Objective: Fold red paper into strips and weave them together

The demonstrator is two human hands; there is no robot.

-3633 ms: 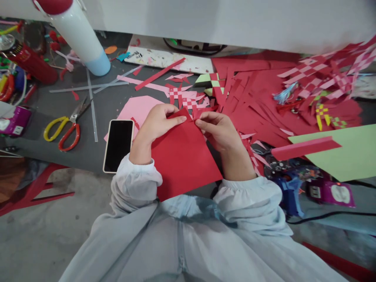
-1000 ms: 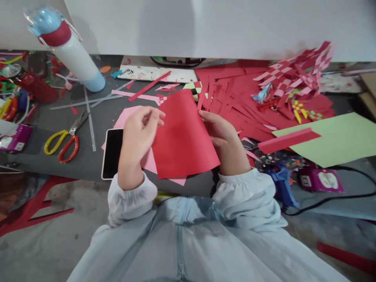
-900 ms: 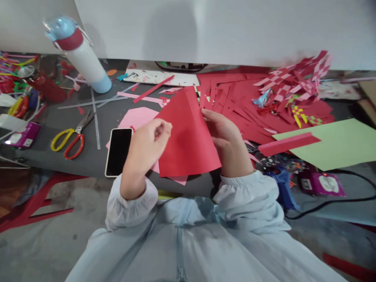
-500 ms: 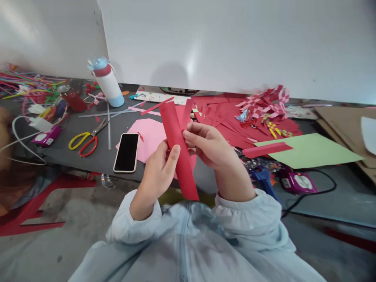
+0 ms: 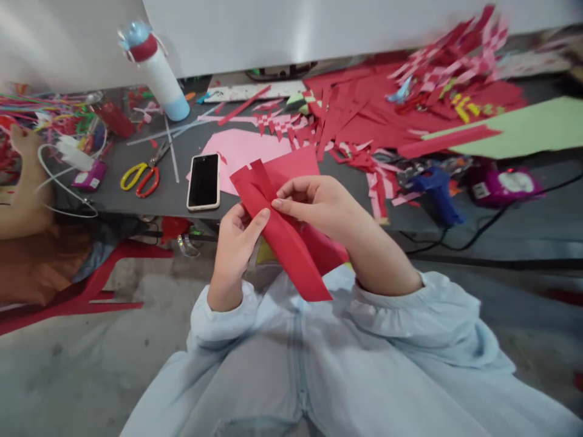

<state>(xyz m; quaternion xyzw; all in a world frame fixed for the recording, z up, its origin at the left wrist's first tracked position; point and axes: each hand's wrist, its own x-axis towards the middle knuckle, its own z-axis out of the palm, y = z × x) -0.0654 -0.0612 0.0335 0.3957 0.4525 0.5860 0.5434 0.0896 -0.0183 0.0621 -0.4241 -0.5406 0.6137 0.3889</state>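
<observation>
A sheet of red paper (image 5: 296, 255), folded over along one side, is held up in front of my body at a slant. My left hand (image 5: 235, 243) grips its left edge, thumb on top and fingers behind. With thumb and forefinger, my right hand (image 5: 321, 203) pinches the paper near the middle, beside a narrow raised red strip (image 5: 262, 176). Part of the sheet's underside layer is hidden by my right hand. Just beyond lie pink paper (image 5: 241, 149) and a phone (image 5: 204, 182) on the dark table.
Scissors (image 5: 141, 176) and a water bottle (image 5: 161, 79) are on the left, near another person's arm (image 5: 30, 176). Red paper strips (image 5: 355, 115) and woven pieces spread across the back. To the right are a blue glue gun (image 5: 437, 191), a purple box (image 5: 501, 185) and green paper (image 5: 542, 127).
The red paper has been opened wider on its right side and tilted more to the right. My view has dipped, so the table appears higher. Another person's arm now shows at left.
</observation>
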